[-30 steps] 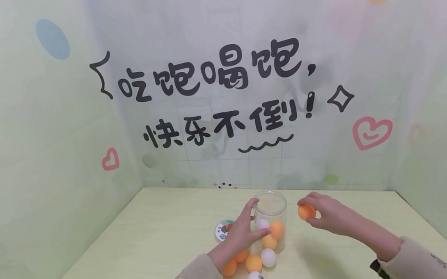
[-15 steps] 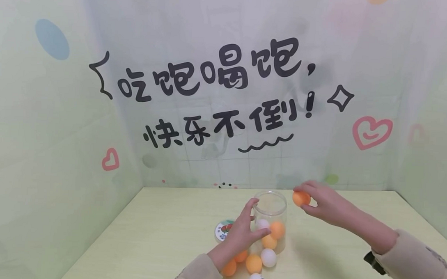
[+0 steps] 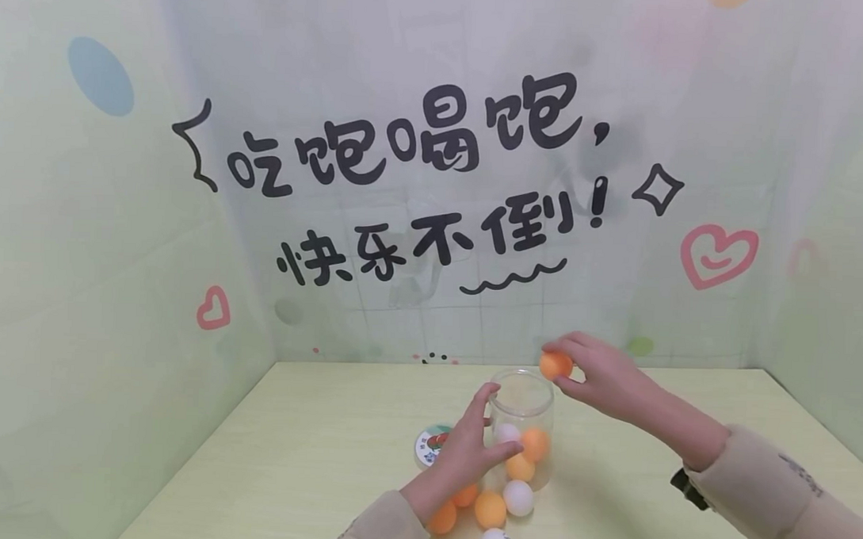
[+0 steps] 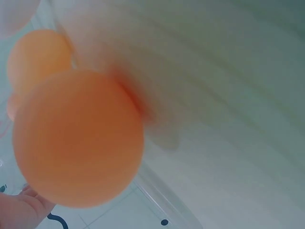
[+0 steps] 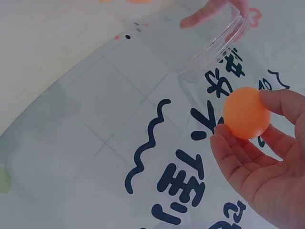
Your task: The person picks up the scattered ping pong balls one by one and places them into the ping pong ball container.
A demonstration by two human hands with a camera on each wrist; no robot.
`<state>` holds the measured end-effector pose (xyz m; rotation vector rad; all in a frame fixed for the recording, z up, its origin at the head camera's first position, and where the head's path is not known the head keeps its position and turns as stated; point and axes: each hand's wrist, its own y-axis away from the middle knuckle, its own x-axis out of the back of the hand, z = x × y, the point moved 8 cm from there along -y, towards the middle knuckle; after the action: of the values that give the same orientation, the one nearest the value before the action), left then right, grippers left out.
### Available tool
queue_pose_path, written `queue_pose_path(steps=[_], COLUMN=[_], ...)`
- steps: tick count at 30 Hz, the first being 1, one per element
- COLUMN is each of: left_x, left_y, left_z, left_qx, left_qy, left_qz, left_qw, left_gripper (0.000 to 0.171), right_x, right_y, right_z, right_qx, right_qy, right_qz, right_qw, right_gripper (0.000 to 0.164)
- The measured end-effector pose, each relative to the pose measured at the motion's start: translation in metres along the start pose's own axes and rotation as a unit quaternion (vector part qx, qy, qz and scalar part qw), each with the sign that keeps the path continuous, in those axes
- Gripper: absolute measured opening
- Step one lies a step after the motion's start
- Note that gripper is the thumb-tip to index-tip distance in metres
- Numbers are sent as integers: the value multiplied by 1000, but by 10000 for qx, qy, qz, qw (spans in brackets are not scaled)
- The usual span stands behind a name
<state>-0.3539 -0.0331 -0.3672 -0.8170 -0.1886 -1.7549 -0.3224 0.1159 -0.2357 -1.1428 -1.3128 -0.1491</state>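
Note:
In the head view my left hand (image 3: 470, 445) holds a clear plastic jar (image 3: 521, 409) upright, thumb and fingers around its near left side. Inside the jar lie a white ball and two orange balls (image 3: 535, 444). My right hand (image 3: 602, 378) pinches an orange ping-pong ball (image 3: 556, 366) at the right side of the jar's mouth. The right wrist view shows that ball (image 5: 247, 113) between thumb and fingertips, near the jar's rim (image 5: 214, 53). A loose orange ball (image 4: 78, 138) fills much of the left wrist view.
Several loose balls lie on the table (image 3: 326, 424) in front of the jar, among them an orange one (image 3: 490, 509) and two white ones (image 3: 519, 498). A round printed lid (image 3: 429, 445) lies left of the jar, partly behind my left hand. A printed backdrop (image 3: 401, 324) stands behind the table.
My right hand has moved left and upward with the orange ping-pong ball, from beside the jar to its rim. The left hand and jar have stayed in place.

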Motion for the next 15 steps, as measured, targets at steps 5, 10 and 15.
queue_pose_path(steps=[5, 10, 15], left_x=[0, 0, 0], left_y=[0, 0, 0], left_z=[1, 2, 2], left_qx=[-5, 4, 20], left_qy=[-9, -19, -15], left_qz=[-29, -19, -29], left_qw=[10000, 10000, 10000], left_gripper=[80, 80, 81], right_x=[-6, -14, -19], right_y=[-6, -10, -13], right_z=[-4, -6, -9], right_qx=[67, 60, 207], right_qy=[-42, -134, -139], right_qz=[-12, -66, -114], right_qw=[10000, 9999, 9996], right_gripper=[34, 33, 32])
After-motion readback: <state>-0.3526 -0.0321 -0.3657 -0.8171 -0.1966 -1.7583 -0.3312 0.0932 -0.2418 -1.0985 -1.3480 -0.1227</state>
